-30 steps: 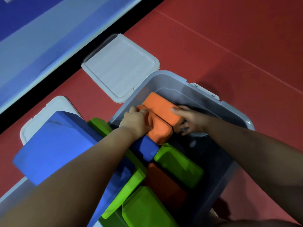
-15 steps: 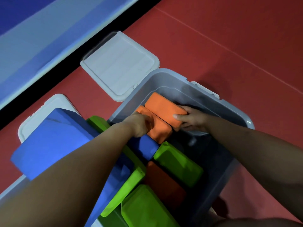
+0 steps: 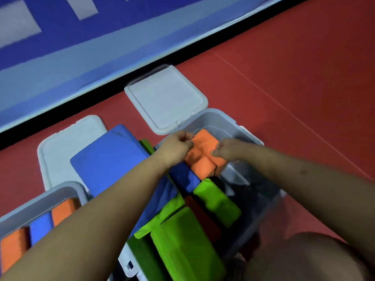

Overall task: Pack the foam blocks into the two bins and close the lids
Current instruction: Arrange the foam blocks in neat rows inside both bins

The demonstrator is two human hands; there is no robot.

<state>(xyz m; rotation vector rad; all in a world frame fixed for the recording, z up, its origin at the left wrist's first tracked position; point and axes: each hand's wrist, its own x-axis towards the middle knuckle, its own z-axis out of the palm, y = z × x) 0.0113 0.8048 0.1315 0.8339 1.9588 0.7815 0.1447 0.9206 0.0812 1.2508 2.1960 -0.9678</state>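
Head view: the right-hand bin (image 3: 220, 118), a grey-blue plastic tub with rounded corners, stands on the red floor (image 3: 304, 78) with its flat ribbed lid (image 3: 166, 98) swung open off its far-left rim. Inside it, soft matte foam blocks stand packed on edge: two orange blocks (image 3: 205, 157) side by side at the far end, a small blue block (image 3: 184, 177) just nearer, green blocks (image 3: 217, 201) nearer again, and a dark orange one between the greens. A large blue slab (image 3: 109, 159) leans tilted over the bin's left rim. Left of the bin stands a second bin (image 3: 60, 189) holding upright orange and blue blocks (image 3: 40, 226), its lid (image 3: 67, 145) lying open beyond it.

The left hand (image 3: 176, 147) sits at the left side of the orange pair, fingers curled in against the foam. The right hand (image 3: 227, 151) lies on the right orange block with fingers bent over its edge; blur hides whether they truly grip.

Against half a second ago, the view has tipped up, so the blue wall (image 3: 81, 47) and the second bin now show; both hands have closed in higher on the orange pair, the left one balled tighter.

The bin's right half beside the green blocks is dark open space, and bare red floor lies beyond its right rim
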